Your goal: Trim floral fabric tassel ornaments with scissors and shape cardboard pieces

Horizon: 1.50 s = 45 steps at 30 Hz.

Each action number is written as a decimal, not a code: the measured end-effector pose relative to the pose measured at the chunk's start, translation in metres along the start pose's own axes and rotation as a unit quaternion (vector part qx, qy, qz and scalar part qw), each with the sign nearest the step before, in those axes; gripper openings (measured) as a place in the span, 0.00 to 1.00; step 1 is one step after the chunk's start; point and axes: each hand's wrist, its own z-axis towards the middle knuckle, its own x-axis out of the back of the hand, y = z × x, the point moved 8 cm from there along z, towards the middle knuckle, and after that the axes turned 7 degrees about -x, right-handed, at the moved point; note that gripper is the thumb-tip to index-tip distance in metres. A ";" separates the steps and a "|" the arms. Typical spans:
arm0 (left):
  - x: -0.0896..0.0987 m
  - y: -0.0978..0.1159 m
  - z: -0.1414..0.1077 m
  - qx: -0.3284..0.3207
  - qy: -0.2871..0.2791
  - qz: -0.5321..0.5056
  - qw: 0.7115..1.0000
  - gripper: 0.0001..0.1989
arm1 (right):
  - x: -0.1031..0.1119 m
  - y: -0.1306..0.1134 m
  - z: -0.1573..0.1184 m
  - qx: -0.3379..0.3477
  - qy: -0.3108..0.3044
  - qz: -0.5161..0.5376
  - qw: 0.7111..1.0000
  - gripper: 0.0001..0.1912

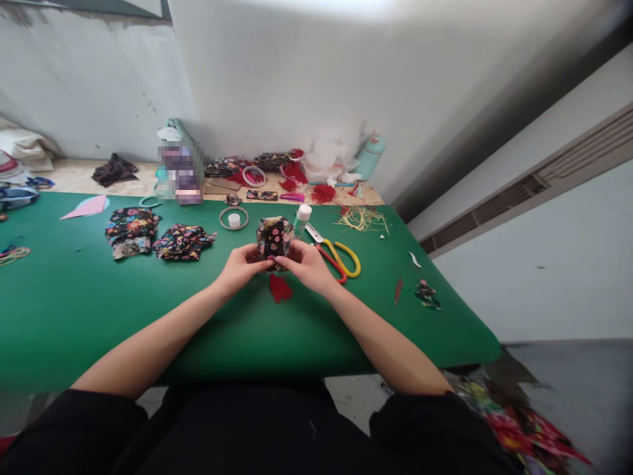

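Observation:
A black floral fabric piece (275,237) is held upright between both hands over the green table (208,336). My left hand (243,265) grips its left side, and my right hand (307,264) grips the right side; both thumbs meet near its lower edge at a small dark red spot. Just below the hands lies a red fabric scrap (280,288). Behind my right hand stands a glue stick (301,219) with a white cap. Scissors (341,259) with one yellow and one red handle lie right beside that hand.
Floral fabric pieces (131,231) lie at the left. A grey ring (233,218) surrounds a white cap. Yellow strings (363,219) and small scraps (427,294) are at the right. Along the wall stand a turquoise bottle (370,156) and bundles of fabric (223,167).

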 end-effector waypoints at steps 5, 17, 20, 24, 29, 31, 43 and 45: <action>0.002 -0.004 0.002 0.000 -0.001 -0.012 1.000 0.18 | -0.001 0.000 0.000 0.006 0.003 -0.020 1.000 0.15; -0.001 -0.001 0.004 -0.022 -0.015 -0.015 1.000 0.16 | 0.000 -0.002 -0.002 0.012 0.012 0.009 1.000 0.15; -0.001 -0.001 0.004 -0.030 -0.015 -0.019 0.999 0.16 | -0.001 -0.002 -0.002 0.013 0.010 0.019 1.000 0.16; -0.003 -0.001 0.004 -0.042 -0.014 -0.026 0.999 0.15 | -0.003 -0.002 -0.002 0.008 0.001 0.028 1.000 0.18; -0.003 0.001 0.004 -0.057 -0.006 -0.031 0.998 0.15 | -0.004 -0.005 -0.003 0.016 -0.014 0.039 0.999 0.19; -0.003 0.001 0.004 -0.054 -0.009 -0.024 0.998 0.15 | -0.003 -0.005 -0.003 0.018 -0.010 0.033 0.999 0.19; -0.005 -0.001 0.003 -0.046 -0.029 -0.008 0.998 0.17 | -0.001 -0.006 -0.004 0.003 0.011 -0.006 1.000 0.17; -0.005 0.001 0.003 -0.049 -0.033 0.000 0.998 0.16 | -0.001 -0.006 -0.004 0.006 0.012 -0.006 1.000 0.17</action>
